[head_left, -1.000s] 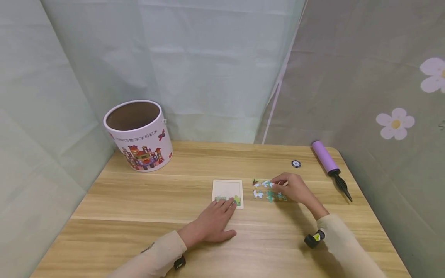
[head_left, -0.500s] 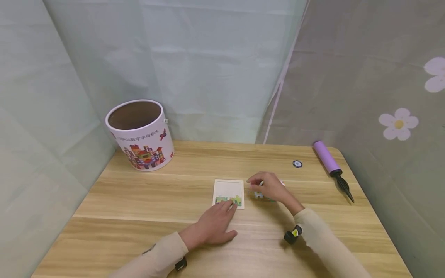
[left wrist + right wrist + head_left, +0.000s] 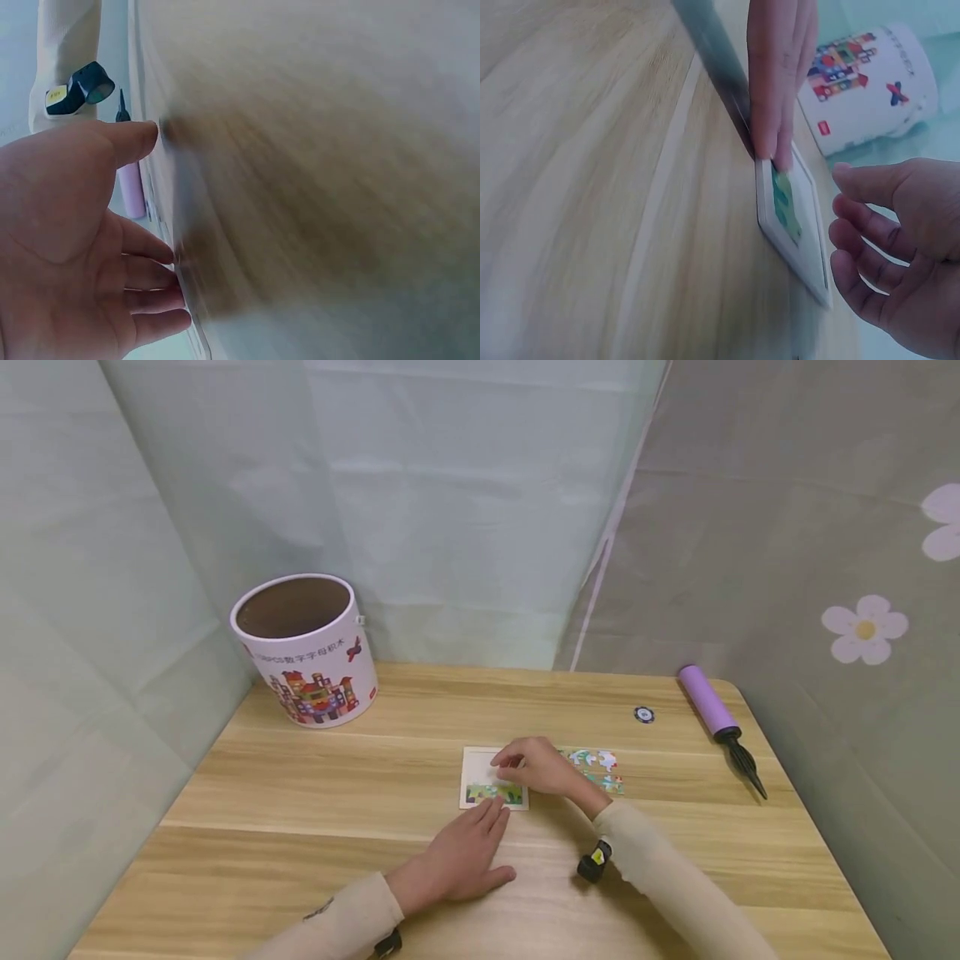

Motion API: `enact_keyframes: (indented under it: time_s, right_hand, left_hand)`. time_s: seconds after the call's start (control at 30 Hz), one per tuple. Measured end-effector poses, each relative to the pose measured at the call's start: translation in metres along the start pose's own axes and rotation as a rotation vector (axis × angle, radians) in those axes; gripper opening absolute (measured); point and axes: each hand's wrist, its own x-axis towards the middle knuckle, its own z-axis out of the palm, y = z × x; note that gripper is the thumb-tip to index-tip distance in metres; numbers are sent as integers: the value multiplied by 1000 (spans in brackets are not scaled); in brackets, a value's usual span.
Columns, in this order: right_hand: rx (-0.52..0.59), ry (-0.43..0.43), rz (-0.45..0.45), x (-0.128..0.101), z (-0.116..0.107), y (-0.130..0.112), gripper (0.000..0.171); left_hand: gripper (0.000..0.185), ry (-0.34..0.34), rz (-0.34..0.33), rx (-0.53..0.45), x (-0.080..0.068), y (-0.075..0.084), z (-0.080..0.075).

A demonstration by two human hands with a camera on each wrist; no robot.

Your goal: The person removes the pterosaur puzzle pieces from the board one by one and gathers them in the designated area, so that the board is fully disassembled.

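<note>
A small square puzzle tray lies on the table, with joined green jigsaw pieces along its near side. My left hand lies palm down with straight fingers, their tips at the tray's near edge. Over the tray's right half hovers my right hand, thumb and fingers bent toward each other. In the right wrist view that hand is just beyond the tray, and I cannot tell whether a piece is between its fingertips. Loose jigsaw pieces lie right of the tray, partly hidden by the right hand.
A large white bucket with printed building blocks stands at the back left of the wooden table. A round chip lies at the back right, near a purple hand pump. Cloth curtains close off the back and sides.
My right hand has moved left from the loose pieces to above the tray. The left hand has stayed at the tray's near edge, its fingertips drawn slightly back toward me.
</note>
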Motion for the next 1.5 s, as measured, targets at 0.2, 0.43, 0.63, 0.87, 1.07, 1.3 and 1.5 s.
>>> enact_keyframes:
  time_s: [0.2, 0.43, 0.63, 0.87, 1.07, 1.3, 1.5]
  right_hand:
    - [-20, -31, -19, 11, 10, -7, 12]
    - [-37, -61, 32, 16, 19, -7, 11]
    - [-27, -62, 40, 17, 23, -8, 10]
    - [-36, -55, 47, 20, 29, -10, 5]
    - [1, -59, 80, 22, 31, -11, 5]
    - [142, -77, 137, 19, 28, -13, 5]
    - [173, -42, 119, 17, 29, -15, 6]
  left_hand:
    - [81, 30, 23, 10, 0, -2, 3]
    - [80, 34, 24, 14, -1, -2, 3]
    - [80, 30, 22, 19, -1, -2, 3]
    - [80, 26, 16, 11, -1, -3, 4]
    - [81, 7, 14, -4, 0, -4, 3]
    - [81, -2, 13, -8, -1, -4, 2]
    - [81, -2, 16, -12, -1, -4, 2]
